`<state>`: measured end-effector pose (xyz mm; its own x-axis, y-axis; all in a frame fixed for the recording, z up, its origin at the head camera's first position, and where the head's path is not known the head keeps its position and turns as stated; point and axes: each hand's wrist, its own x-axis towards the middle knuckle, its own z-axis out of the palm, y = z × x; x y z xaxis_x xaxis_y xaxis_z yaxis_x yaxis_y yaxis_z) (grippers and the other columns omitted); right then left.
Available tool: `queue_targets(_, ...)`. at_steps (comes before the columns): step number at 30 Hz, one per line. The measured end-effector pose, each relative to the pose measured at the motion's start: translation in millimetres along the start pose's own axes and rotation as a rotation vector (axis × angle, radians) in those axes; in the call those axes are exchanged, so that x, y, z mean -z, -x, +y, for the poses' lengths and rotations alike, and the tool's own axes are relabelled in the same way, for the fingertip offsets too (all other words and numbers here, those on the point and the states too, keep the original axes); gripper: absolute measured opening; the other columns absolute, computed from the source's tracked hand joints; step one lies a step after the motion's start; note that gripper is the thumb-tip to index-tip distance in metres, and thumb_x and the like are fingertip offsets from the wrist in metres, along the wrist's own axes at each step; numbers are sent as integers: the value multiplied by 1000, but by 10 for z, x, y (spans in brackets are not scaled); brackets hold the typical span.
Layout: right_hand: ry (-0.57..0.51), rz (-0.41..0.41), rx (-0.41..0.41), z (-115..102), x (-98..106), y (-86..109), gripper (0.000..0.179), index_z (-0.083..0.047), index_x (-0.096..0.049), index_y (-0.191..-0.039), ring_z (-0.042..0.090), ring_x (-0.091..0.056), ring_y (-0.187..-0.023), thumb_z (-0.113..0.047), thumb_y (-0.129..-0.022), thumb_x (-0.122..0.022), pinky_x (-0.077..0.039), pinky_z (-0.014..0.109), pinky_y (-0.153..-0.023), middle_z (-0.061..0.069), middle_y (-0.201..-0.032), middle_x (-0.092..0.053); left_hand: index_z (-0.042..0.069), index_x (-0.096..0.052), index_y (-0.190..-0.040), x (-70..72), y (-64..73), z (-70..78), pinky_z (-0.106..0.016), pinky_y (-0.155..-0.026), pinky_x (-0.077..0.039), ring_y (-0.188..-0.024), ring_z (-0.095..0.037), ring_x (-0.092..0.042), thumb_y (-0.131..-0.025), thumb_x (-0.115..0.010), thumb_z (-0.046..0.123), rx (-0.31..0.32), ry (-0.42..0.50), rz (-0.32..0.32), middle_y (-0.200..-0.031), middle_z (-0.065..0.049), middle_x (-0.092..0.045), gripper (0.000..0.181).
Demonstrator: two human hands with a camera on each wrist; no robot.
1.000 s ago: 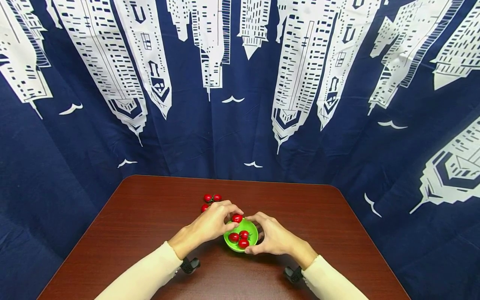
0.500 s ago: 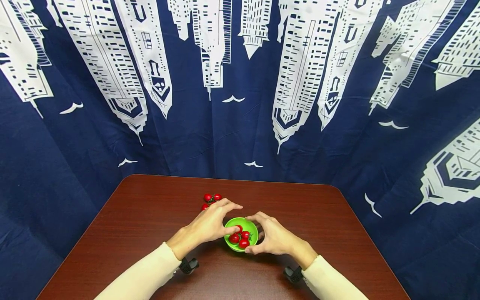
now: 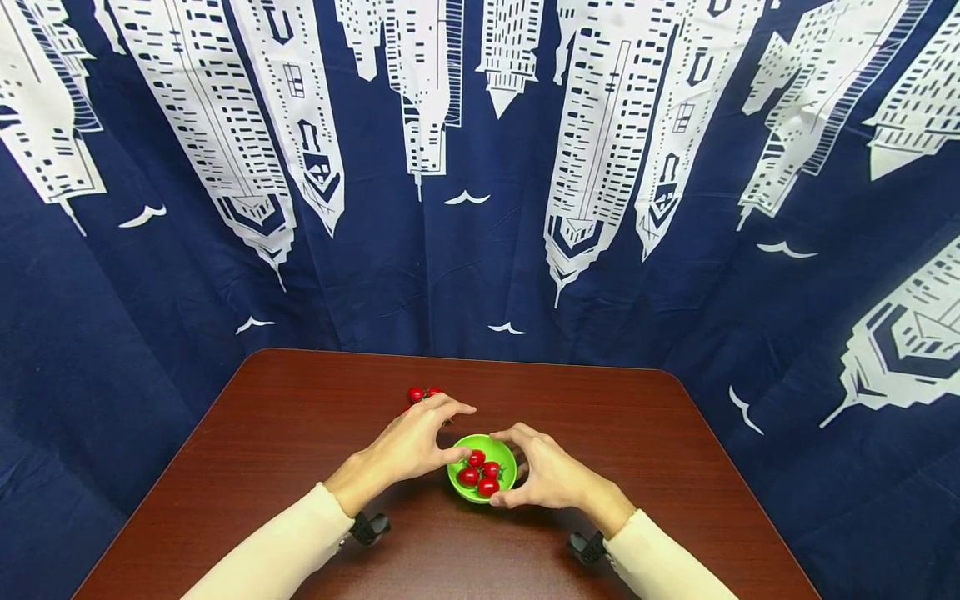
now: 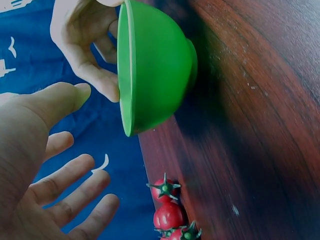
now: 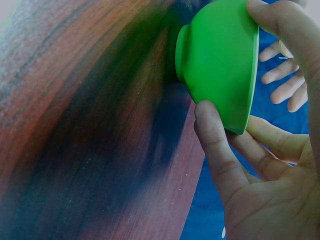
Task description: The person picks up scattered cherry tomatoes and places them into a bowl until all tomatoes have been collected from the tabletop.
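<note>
Your left hand (image 3: pixel 408 443) hides part of far tomatoes (image 4: pixel 168 216) in head view; left wrist view's bottom edge crops them. Green bowl (image 4: pixel 157 65) hides inner tomatoes (image 3: pixel 488 487) from both wrist views. Your sleeves (image 3: pixel 277 543) run off head view's bottom edge.

The head view looked forward and down over the bench (image 3: pixel 615 433) from well back, taking in the left hand (image 3: pixel 411 440), the right hand (image 3: pixel 551 479) and the curtain (image 3: pixel 405 283) beyond. The left wrist view, rolled sideways, sat low and close to the green bowl (image 4: pixel 160 65), sharing the cluster of tomatoes (image 4: pixel 169 216) with the head view. Likewise rolled and about as near, the right wrist view faced the same bowl from its other side, and each wrist view also caught the opposite hand.
</note>
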<state>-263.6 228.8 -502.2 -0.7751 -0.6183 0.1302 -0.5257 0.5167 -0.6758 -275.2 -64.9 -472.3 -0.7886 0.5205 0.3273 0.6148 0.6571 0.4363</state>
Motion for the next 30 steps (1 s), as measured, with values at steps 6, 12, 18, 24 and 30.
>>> queue_targets(6,8,0,-2,3,-5,0,93,2,-61,-157,28,-81,-117,-37,-85,-106,-72,28,-89,11,-139,-71,23,-74,-154,49,26,-64,-53,-104,-70,-123,-28,-80,-96,-97,33,20,-8,14,-142,-5,-77,64)
queue_targets(12,-15,14,45,62,-2,6,92,4,-62,-154,23,-80,-114,-42,-87,-104,-72,27,-88,14,-137,-71,21,-75,-153,78,51,-144,-51,-107,-68,-123,-27,-78,-96,-98,33,17,-13,43,-139,-3,-78,63)
queue_targets(18,-20,34,158,181,-16,-1,89,1,-63,-154,13,-78,-108,-50,-91,-100,-70,24,-83,9,-134,-71,21,-75,-154,104,86,-210,-54,-110,-67,-130,-27,-77,-96,-97,35,52,-15,46,-144,-5,-76,63)
queue_targets(24,-30,9,42,34,-1,11,92,3,-62,-155,24,-80,-114,-43,-87,-104,-72,29,-88,14,-138,-71,24,-75,-153,137,124,-288,-58,-112,-66,-136,-30,-73,-96,-97,36,99,-23,41,-146,-3,-75,62)
queue_targets(30,-6,2,1,-22,9,12,92,2,-61,-157,26,-80,-115,-32,-85,-107,-71,26,-87,13,-141,-70,24,-75,-153,163,149,-385,-59,-109,-68,-136,-29,-72,-94,-98,40,135,-24,52,-146,-4,-74,65)
